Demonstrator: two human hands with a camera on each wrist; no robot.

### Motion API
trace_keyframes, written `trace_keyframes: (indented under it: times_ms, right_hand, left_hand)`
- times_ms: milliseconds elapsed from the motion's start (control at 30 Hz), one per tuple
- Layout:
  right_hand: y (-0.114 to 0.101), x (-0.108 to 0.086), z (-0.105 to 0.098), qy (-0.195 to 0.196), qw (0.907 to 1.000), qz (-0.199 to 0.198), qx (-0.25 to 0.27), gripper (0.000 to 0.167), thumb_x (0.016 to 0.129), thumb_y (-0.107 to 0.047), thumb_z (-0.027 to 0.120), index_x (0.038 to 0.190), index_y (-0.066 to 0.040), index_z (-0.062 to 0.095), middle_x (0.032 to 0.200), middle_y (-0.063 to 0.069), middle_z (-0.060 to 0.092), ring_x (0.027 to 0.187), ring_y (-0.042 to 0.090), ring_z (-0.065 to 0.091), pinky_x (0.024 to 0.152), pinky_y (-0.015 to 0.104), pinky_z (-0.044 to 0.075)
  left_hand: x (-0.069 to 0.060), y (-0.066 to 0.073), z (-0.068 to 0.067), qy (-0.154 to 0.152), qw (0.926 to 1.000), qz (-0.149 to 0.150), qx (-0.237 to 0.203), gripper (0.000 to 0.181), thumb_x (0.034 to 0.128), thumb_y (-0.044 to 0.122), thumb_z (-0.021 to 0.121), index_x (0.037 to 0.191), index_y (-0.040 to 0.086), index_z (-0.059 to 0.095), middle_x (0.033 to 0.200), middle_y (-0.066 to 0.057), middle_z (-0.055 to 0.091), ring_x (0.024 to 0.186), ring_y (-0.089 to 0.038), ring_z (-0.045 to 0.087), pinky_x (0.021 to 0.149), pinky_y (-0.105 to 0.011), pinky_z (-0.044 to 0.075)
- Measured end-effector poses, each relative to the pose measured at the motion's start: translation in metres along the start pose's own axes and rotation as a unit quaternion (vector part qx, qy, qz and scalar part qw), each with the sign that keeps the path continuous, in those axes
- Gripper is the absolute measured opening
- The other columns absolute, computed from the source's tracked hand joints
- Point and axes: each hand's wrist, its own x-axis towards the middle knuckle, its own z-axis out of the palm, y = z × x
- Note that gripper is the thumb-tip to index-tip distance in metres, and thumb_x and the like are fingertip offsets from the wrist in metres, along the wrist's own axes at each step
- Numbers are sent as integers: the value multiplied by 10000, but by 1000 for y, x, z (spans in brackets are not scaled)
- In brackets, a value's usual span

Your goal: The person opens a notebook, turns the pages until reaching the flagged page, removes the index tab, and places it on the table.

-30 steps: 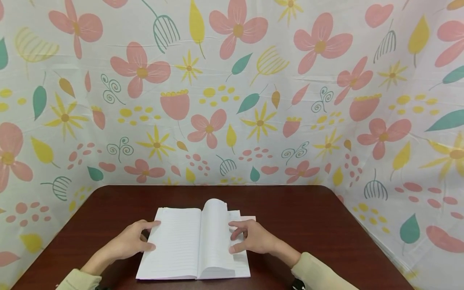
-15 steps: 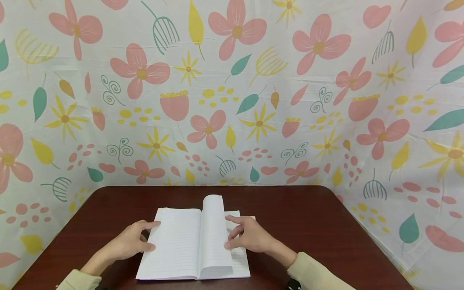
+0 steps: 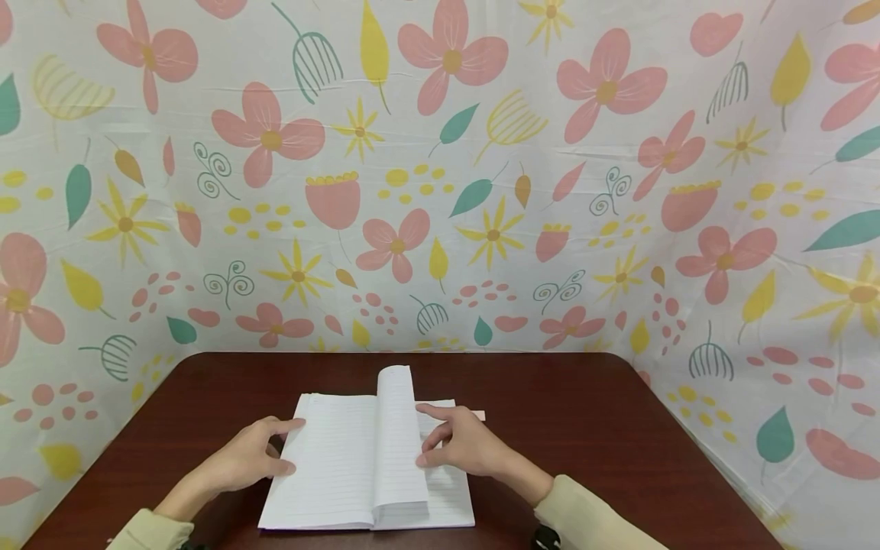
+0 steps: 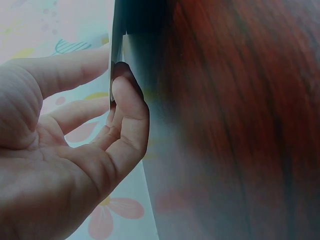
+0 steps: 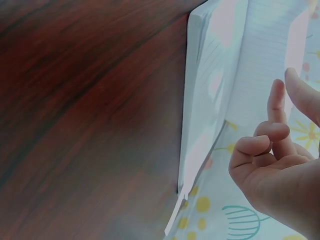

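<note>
An open notebook [image 3: 337, 458] with lined white pages lies on the table. My left hand [image 3: 242, 454] holds its left edge; in the left wrist view, the fingers and thumb of my left hand [image 4: 85, 120] close on that edge from both sides. A thick bundle of pages [image 3: 399, 443] stands up, bent over toward the left. At its free edge my right hand [image 3: 467, 443] pinches it between thumb and finger. The right wrist view shows the other fingers of my right hand [image 5: 272, 155] curled in. Flat right-hand pages [image 3: 450, 496] lie under the bundle.
A dark reddish-brown table [image 3: 564, 428] carries the notebook. A pale slip [image 3: 479, 415] sticks out past the notebook's right edge. Behind and at both sides hangs a white cloth [image 3: 440, 176] printed with flowers and leaves.
The bundle of pages has been drawn leftward and stands higher and more upright. My right hand has moved left with it. The left hand has stayed at the left edge.
</note>
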Motion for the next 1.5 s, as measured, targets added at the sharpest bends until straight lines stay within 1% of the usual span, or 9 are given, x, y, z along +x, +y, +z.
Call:
trace_keyframes:
  times_ms: [167, 367, 533, 767, 967, 1067, 1200, 1333, 1500]
  right_hand:
    - [-4, 3, 4, -21, 10000, 9, 8, 800, 855, -113, 890, 1541, 20, 500, 809, -45, 766, 567, 48, 457, 594, 212, 399]
    - [-8, 6, 10, -79, 9998, 71, 171, 801, 865, -113, 883, 1553, 3, 491, 823, -32, 767, 561, 63, 431, 579, 215, 385]
    - [-8, 10, 15, -85, 9996, 85, 237, 810, 856, -117, 891, 1553, -5, 495, 817, -31, 767, 557, 65, 439, 576, 214, 384]
    - [-6, 17, 23, -97, 9995, -68, 287, 823, 835, -104, 902, 1542, 15, 497, 782, -42, 760, 544, 45, 435, 560, 203, 371]
    - [-7, 21, 28, -91, 9997, -182, 102, 815, 830, -125, 912, 1524, 30, 514, 769, -71, 742, 553, 32, 465, 575, 195, 386]
    - [-9, 22, 30, -116, 9998, -166, 14, 811, 837, -151, 914, 1524, 20, 521, 798, -81, 738, 536, 41, 461, 561, 198, 396]
    - [-10, 25, 34, -124, 9999, -82, -81, 803, 841, -183, 916, 1528, -16, 536, 880, -86, 746, 515, 53, 445, 541, 203, 407]
    - [-11, 27, 38, -81, 9997, -5, -213, 790, 825, -200, 930, 1513, -50, 570, 958, -90, 754, 528, 59, 453, 549, 207, 417]
    - [-11, 30, 43, -86, 9995, 40, -312, 780, 817, -207, 938, 1498, -53, 591, 1085, -23, 761, 535, 67, 468, 551, 216, 425]
  left_hand:
    - [1, -1, 1, 8, 10000, 20, -10, 720, 856, -11, 839, 1494, -93, 518, 1290, -265, 531, 842, -233, 685, 685, -362, 581]
    - [0, -2, 1, 2, 10000, 55, -15, 719, 855, -15, 838, 1494, -93, 518, 1295, -273, 525, 834, -231, 685, 681, -358, 578]
    - [0, 0, 2, 62, 10000, -2, 1, 718, 848, -17, 843, 1488, -92, 527, 1274, -256, 537, 831, -228, 684, 682, -358, 580]
    - [-1, 1, 2, 56, 10000, 12, 2, 713, 850, -15, 841, 1485, -96, 526, 1235, -238, 546, 820, -227, 682, 679, -355, 575]
    - [-1, 1, 2, 106, 9999, 10, 27, 714, 846, -18, 844, 1482, -98, 530, 1233, -232, 551, 813, -223, 679, 677, -352, 575]
    - [-1, 1, 2, 122, 9999, 11, 20, 715, 844, -20, 845, 1480, -102, 530, 1230, -232, 552, 814, -223, 681, 678, -351, 577]
    - [0, 1, 2, 126, 9999, 31, 30, 714, 843, -23, 846, 1477, -107, 529, 1231, -239, 550, 816, -224, 682, 678, -349, 580]
    - [0, 0, 2, 106, 9999, 87, 15, 714, 843, -30, 842, 1476, -116, 524, 1241, -254, 543, 816, -228, 681, 676, -348, 579]
    - [0, -1, 1, 80, 9999, 111, -9, 714, 847, -24, 842, 1479, -113, 522, 1253, -263, 537, 813, -227, 683, 673, -344, 577]
